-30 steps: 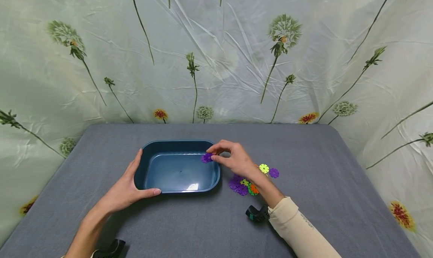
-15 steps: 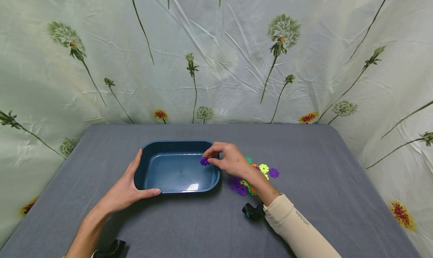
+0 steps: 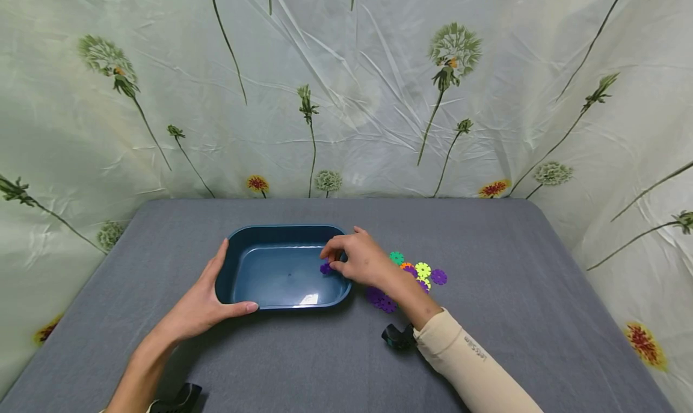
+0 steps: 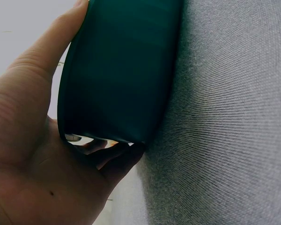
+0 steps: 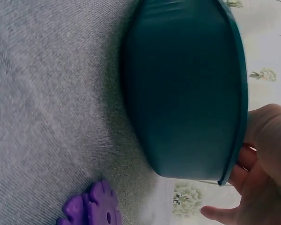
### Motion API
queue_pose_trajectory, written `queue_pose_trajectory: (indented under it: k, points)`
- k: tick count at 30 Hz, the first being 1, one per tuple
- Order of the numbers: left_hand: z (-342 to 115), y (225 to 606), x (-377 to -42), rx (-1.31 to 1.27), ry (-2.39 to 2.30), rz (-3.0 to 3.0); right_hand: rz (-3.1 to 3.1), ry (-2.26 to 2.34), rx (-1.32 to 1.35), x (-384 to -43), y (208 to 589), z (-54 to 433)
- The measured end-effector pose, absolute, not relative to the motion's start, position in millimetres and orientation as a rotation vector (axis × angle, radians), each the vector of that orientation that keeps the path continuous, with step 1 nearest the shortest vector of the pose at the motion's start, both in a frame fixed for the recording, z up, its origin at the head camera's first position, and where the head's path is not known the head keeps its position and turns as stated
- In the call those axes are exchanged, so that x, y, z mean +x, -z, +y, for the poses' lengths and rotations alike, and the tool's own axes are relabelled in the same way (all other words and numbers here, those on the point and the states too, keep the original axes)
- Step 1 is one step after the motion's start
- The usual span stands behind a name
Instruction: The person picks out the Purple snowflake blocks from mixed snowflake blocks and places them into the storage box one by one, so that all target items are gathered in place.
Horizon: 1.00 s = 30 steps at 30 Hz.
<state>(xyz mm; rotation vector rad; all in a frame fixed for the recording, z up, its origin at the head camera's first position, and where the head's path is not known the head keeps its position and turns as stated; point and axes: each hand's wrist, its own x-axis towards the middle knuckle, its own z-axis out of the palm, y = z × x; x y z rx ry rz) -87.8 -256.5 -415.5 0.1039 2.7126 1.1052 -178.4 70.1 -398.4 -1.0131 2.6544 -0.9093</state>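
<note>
A blue plastic basin (image 3: 287,281) with rounded corners stands on the cloth in the head view. My left hand (image 3: 203,302) grips its left end, thumb along the near rim and fingers round the far side. In the left wrist view the same hand (image 4: 51,150) wraps a corner of the basin wall (image 4: 117,70). My right hand (image 3: 360,258) reaches over the right rim and pinches a purple flower-shaped disc (image 3: 325,269) low inside the basin. The right wrist view shows the basin's outer wall (image 5: 182,93), with the right fingers (image 5: 241,176) beyond the rim, their tips hidden.
Right of the basin, partly under the right forearm, lies a loose pile of flower-shaped discs: purple (image 3: 381,300), yellow (image 3: 423,270), green (image 3: 396,258) and orange. Grey cloth (image 3: 514,317) covers the table. A flower-printed curtain (image 3: 346,100) hangs behind it.
My right hand has moved slightly left and down into the basin, the purple disc going lower with it. The left hand and basin have stayed put.
</note>
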Motion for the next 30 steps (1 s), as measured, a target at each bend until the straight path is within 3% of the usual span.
queue_pose_trajectory:
  k: [13,30]
  points:
    - [-256,415,-87,0.110,-1.101,2.724,2.668,0.835,-0.973,-178,402,64]
    - [-256,415,-87,0.091,-1.107,2.705,2.668,1.277,-0.991,-178,402,82]
